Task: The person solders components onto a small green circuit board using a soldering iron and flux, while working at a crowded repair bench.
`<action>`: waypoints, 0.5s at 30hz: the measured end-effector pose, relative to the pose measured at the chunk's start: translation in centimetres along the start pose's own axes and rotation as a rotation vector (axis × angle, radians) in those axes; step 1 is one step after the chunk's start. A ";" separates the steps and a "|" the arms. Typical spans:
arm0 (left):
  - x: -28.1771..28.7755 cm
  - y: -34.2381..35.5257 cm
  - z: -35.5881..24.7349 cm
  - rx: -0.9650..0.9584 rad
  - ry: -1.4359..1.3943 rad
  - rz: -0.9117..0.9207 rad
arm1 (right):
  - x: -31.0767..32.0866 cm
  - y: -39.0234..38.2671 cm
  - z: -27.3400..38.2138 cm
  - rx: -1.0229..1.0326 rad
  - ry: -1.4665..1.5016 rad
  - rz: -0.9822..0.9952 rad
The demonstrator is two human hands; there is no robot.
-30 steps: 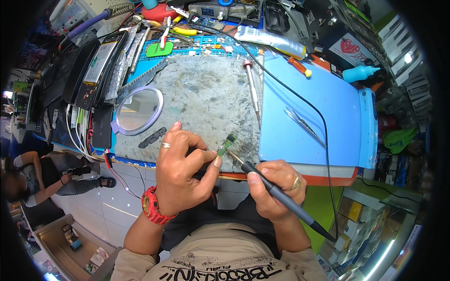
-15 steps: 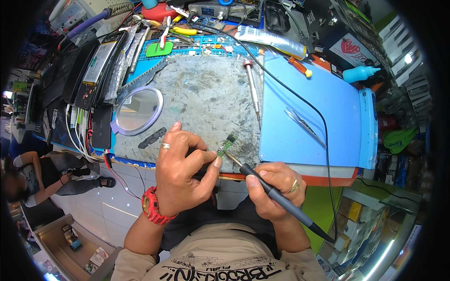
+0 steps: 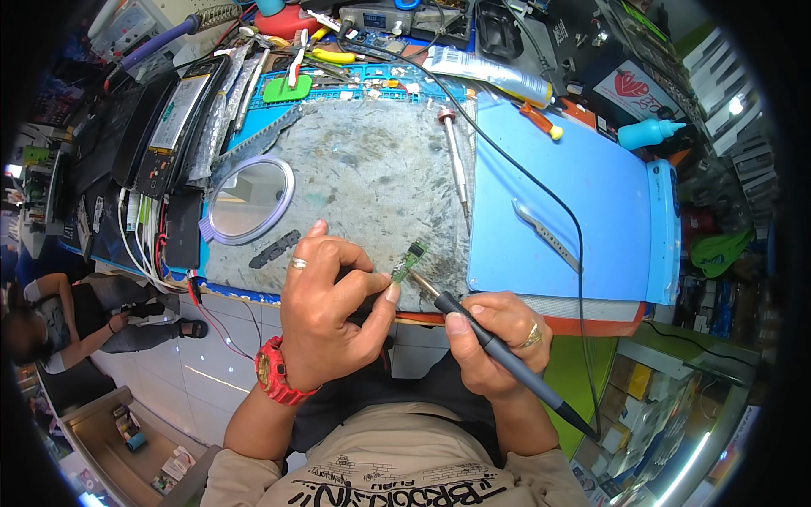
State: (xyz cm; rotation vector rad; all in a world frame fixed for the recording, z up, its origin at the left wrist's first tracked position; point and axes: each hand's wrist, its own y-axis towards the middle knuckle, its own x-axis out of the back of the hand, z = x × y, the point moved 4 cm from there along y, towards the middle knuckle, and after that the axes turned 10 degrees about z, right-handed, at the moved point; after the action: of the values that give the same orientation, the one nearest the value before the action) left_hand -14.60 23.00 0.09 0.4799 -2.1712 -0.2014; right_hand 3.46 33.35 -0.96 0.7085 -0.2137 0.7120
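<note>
Between thumb and fingertips, my left hand [image 3: 334, 300] pinches a small green circuit board [image 3: 410, 258] by its lower end. The board slants up to the right above the grey work mat [image 3: 363, 169] and carries a black connector near its top. My right hand [image 3: 498, 342] is closed round the dark grip of a soldering iron [image 3: 498, 351]. The iron's metal tip points up and left to the board's right edge; whether it touches cannot be made out. A black cord trails from the iron's rear end.
Left on the mat are a purple-rimmed round mirror [image 3: 251, 201] and a dark strip [image 3: 275, 250]. A screwdriver-like tool [image 3: 454, 160] lies beside the blue mat [image 3: 549, 177], which bears tweezers [image 3: 547, 234] under the cord. Phones [image 3: 173, 118] stack at left; a seated person [image 3: 101, 313] is beyond.
The soldering iron's tip has shifted slightly right, toward the board's edge. Its cord has swung a little left over the tweezers. My left hand and the board look still.
</note>
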 end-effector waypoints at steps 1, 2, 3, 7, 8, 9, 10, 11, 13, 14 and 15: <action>0.0 0.0 0.0 0.000 0.000 0.000 | 0.1 -0.1 0.1 -0.021 0.004 0.026; 0.0 0.0 0.0 0.000 0.000 0.000 | 0.1 -0.1 0.1 -0.041 0.009 0.051; 0.0 0.0 0.1 0.000 0.000 0.001 | 0.0 0.0 0.0 -0.041 0.009 0.051; 0.0 0.0 0.0 0.001 0.001 0.007 | -0.1 0.2 0.0 0.000 -0.007 0.009; 0.0 0.0 0.1 0.003 0.000 0.005 | -0.1 0.1 -0.1 -0.003 -0.006 0.011; 0.0 -0.1 0.1 0.004 -0.001 0.002 | -0.1 0.1 -0.1 -0.003 -0.006 0.011; 0.0 -0.1 0.1 0.004 -0.002 0.003 | -0.2 0.0 -0.1 -0.014 0.002 0.001; 0.0 0.0 0.1 0.004 -0.001 0.003 | -0.2 0.0 -0.1 -0.024 0.011 -0.009; -0.1 0.0 0.1 0.003 -0.001 0.004 | -0.1 0.1 -0.2 -0.010 0.006 -0.005; 0.0 0.0 0.1 0.001 0.000 0.003 | -0.1 0.2 -0.1 0.005 0.001 0.000; 0.0 0.0 0.1 -0.002 0.001 0.002 | 0.0 0.2 0.0 0.006 0.001 0.000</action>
State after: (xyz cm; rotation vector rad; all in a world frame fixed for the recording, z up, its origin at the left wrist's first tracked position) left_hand -14.64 22.99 0.02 0.4771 -2.1707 -0.2020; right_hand 3.30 33.47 -0.89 0.7136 -0.2109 0.7129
